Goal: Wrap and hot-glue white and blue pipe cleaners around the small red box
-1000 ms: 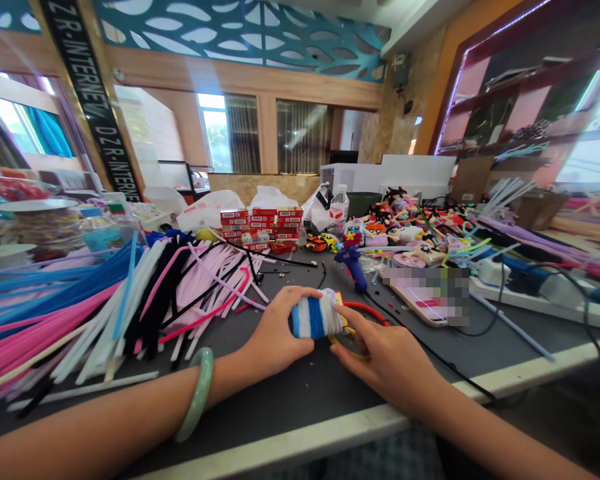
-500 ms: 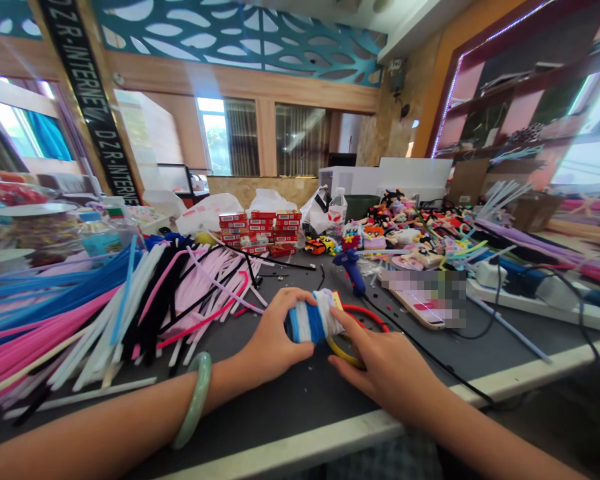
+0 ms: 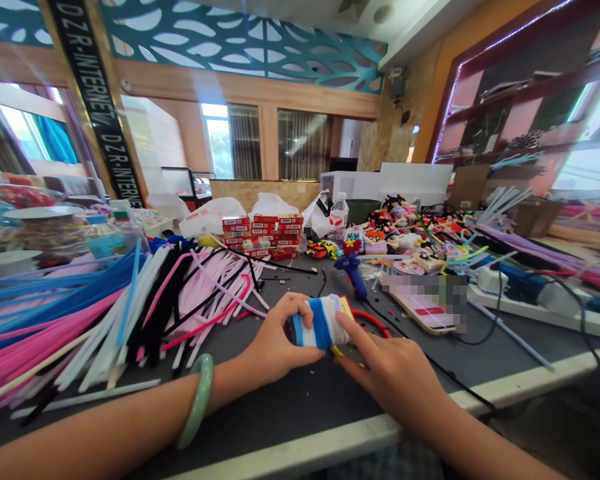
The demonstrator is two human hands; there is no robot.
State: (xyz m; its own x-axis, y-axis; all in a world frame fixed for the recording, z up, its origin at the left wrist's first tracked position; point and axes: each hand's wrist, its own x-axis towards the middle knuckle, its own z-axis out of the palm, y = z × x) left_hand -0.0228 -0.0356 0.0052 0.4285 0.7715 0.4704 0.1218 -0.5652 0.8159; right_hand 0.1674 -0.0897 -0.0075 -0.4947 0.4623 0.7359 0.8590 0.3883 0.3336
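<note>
Between my hands is a small block [image 3: 321, 323] wrapped in blue and white fuzzy pipe cleaners, with a bit of yellow card at its far right end. My left hand [image 3: 279, 339], a green bangle [image 3: 197, 400] at the wrist, grips the block's left side, fingers over the top and thumb below. At the white right end, my right hand [image 3: 390, 373] presses with the index finger, its thumb underneath. A red pipe cleaner [image 3: 375, 321] curves out behind the right fingers, and a yellow one [image 3: 338, 351] shows below. The right hand's other fingers are partly hidden.
Bundles of coloured pipe cleaners [image 3: 100, 327] cover the left of the table. Stacked red boxes [image 3: 263, 235], a blue glue gun [image 3: 353, 275] and a phone [image 3: 423, 308] lie beyond my hands. Fuzzy dolls [image 3: 405, 227] pile up behind; a black cable [image 3: 450, 373] runs rightward.
The view has tilted up slightly, so everything sits a little lower. Less of the yellow pipe cleaner shows beneath my right hand; both hands stay on the wrapped block.
</note>
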